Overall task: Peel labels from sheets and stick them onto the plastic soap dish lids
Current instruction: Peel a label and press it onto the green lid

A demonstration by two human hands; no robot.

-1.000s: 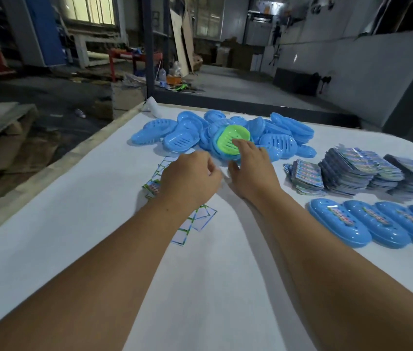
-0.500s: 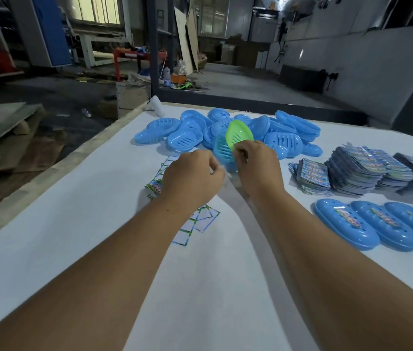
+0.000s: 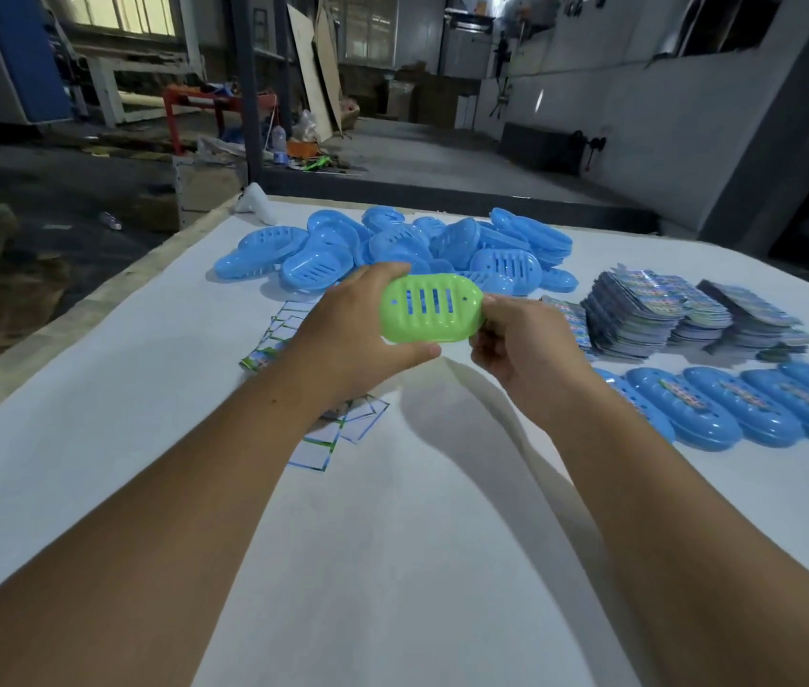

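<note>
While both hands are raised above the white table (image 3: 95,463), the scene reads as follows.

Thing in hand: a green soap dish lid (image 3: 431,308), slotted face toward the camera, held in the air in front of the blue pile (image 3: 392,250).

Long axis: it runs left to right, almost level, from one hand to the other.

Left hand (image 3: 353,334): fingers curl over the top edge and the thumb presses the lower edge, so it clamps the left half of the lid.

Right hand (image 3: 521,349): fingertips are drawn together at the right end of the lid; whether they also pinch a label cannot be told.

Nearer hand: the left covers more of the lid, the right touches only its tip.

Labels: stacks of printed label sheets (image 3: 650,314) lie to the right, near the right hand; emptied backing sheets (image 3: 323,438) lie under the left forearm.

Finished pieces: a row of labelled blue lids (image 3: 719,414) lies at the right edge.

Judgement: the lid probably has to be turned, since the slotted face shows no label.
</note>
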